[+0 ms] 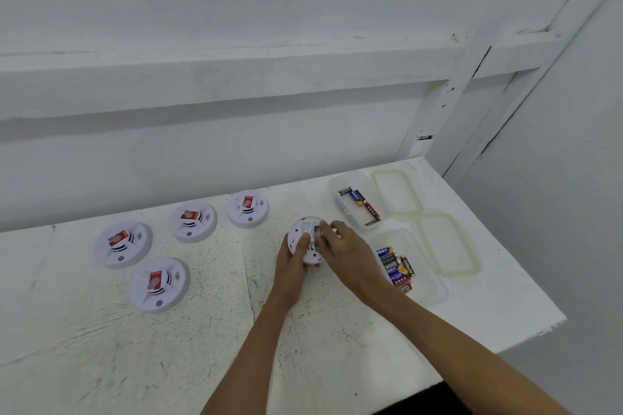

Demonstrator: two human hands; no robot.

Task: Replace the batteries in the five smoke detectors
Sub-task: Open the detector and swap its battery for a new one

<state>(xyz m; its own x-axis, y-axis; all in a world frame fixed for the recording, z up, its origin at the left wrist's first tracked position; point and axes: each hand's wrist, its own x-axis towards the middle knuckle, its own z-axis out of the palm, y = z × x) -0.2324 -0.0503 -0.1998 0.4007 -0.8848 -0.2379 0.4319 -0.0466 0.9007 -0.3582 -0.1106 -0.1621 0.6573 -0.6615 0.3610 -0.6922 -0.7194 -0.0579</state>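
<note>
left hand [292, 262] grips detector [302, 229] | right hand [344, 246] over it, grasp unclear

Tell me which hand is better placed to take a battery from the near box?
Right. The right hand is beside the near box of batteries; the left hand grips the smoke detector and lies farther away.

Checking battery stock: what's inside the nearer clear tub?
The nearer tub holds a loose pile of batteries with blue, black and red labels. The wrist of the right hand covers its left side, so anything there cannot be seen.
</note>
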